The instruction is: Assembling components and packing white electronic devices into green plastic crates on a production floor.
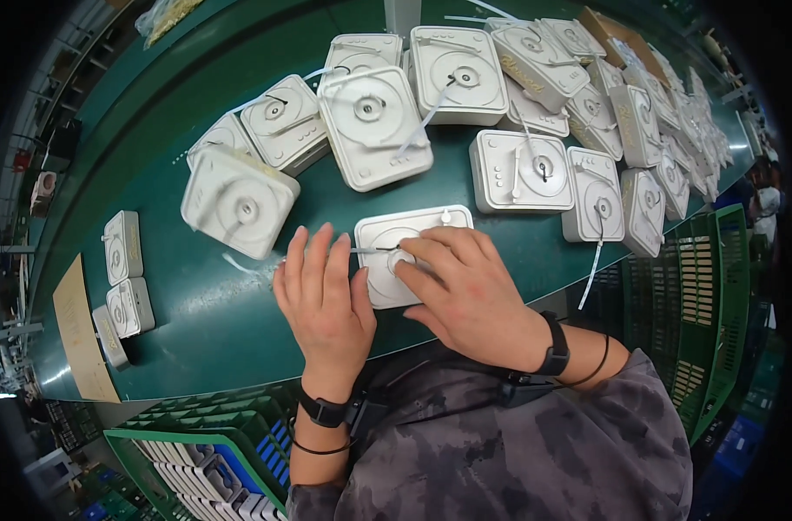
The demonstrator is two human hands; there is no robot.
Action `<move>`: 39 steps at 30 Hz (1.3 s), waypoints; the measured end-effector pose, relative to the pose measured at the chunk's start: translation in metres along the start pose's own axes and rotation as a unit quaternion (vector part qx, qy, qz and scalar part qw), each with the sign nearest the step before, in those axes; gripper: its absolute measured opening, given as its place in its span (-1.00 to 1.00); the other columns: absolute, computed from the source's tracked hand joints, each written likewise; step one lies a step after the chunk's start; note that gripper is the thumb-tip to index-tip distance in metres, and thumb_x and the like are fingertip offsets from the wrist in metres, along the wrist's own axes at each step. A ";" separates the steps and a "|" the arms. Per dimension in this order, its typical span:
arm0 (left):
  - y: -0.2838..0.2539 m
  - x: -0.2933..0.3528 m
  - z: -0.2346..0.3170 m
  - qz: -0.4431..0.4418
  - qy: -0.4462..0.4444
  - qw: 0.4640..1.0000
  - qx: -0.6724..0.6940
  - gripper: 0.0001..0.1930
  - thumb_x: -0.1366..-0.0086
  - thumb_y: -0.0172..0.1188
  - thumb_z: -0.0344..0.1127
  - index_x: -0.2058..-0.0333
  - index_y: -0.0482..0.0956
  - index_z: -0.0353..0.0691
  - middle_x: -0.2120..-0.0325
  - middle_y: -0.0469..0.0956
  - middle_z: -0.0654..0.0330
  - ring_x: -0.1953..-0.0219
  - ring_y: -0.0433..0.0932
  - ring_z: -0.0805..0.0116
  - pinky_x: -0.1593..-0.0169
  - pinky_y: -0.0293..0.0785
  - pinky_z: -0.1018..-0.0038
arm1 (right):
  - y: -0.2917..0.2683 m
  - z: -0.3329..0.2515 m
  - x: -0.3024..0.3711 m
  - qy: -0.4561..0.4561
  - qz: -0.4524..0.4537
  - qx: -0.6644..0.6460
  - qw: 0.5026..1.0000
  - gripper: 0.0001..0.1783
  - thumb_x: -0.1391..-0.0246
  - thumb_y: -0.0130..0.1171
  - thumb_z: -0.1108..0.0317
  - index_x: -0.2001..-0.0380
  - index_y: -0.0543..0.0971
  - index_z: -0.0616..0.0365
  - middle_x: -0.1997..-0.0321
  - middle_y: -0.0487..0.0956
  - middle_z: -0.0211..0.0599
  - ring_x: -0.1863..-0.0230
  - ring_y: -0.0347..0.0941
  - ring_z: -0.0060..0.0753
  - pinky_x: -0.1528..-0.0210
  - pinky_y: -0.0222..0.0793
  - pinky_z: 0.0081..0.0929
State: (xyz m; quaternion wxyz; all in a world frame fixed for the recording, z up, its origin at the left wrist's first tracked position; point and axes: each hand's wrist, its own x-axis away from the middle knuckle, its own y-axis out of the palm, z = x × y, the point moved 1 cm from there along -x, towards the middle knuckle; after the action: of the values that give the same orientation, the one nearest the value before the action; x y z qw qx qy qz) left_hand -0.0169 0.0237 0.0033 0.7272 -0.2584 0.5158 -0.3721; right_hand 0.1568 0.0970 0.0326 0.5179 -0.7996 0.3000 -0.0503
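Record-player-shaped white case (pixel 380 227) under two hands on the green desk (pixel 201 343)!

Far left, a flat piece of cardboard (pixel 82 334) lies on the desk, with three small white cases (pixel 130 306) grouped just beside it. Below, past the near edge, a green crate (pixel 174 432) is packed with white parts (pixel 181 478). Moving along, a tilted white case (pixel 218 193), and then the left hand (pixel 324 304): fingers straight, thumb well apart from them, at the left side of the record-player-shaped white case. A pale strip (pixel 368 251) runs from behind those fingers towards the middle!

Centre now: the case lies face up near the front of the desk, and over its round hub comes the right hand (pixel 483 300), two fingertips right at the strip's dark end, thumb lower down. Clamped or merely touching? Cannot tell.

Behind, matching white cases (pixel 370 130) crowd together, several trailing strips. Rightward, another strip (pixel 592 276) hangs over the edge, a cardboard box (pixel 626 36) sits at the back, and a second green crate (pixel 724 295) stands beyond the desk.
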 end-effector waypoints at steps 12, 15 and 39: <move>-0.003 0.001 0.003 -0.091 -0.003 0.993 0.069 -0.80 -0.16 0.32 -0.48 0.21 0.60 -0.22 0.34 0.53 0.16 0.25 0.48 0.12 0.08 0.36 0.22 | 0.002 0.020 -0.032 -0.040 0.035 -0.081 0.995 -0.73 0.14 0.38 0.44 0.28 0.61 0.17 0.17 0.50 -0.32 0.10 0.40 -0.17 0.07 0.40 -0.29; -0.003 0.003 0.004 -0.080 -0.002 0.994 0.074 -0.79 -0.13 0.34 -0.49 0.23 0.60 -0.21 0.35 0.54 0.17 0.26 0.50 0.13 0.11 0.38 0.25 | 0.013 0.022 -0.033 -0.047 0.051 -0.065 0.995 -0.81 0.10 0.34 0.45 0.34 0.61 0.17 0.22 0.50 -0.36 0.12 0.39 -0.21 0.10 0.37 -0.29; 0.011 0.005 0.015 -0.045 0.065 0.997 0.025 -0.80 -0.05 0.26 -0.54 0.29 0.58 -0.29 0.36 0.55 0.15 0.26 0.54 0.11 0.16 0.38 0.23 | 0.029 0.028 -0.021 -0.081 0.135 -0.129 0.979 -0.82 0.17 0.23 0.50 0.40 0.52 0.22 0.25 0.49 -0.29 0.20 0.39 -0.19 0.20 0.24 -0.29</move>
State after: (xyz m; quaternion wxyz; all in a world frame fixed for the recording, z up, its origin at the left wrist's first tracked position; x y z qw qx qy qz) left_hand 0.0013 0.0260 -0.0022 0.6812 -0.2380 0.5402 -0.4330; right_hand 0.1380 0.1220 -0.0004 0.4347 -0.8133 0.3665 0.1238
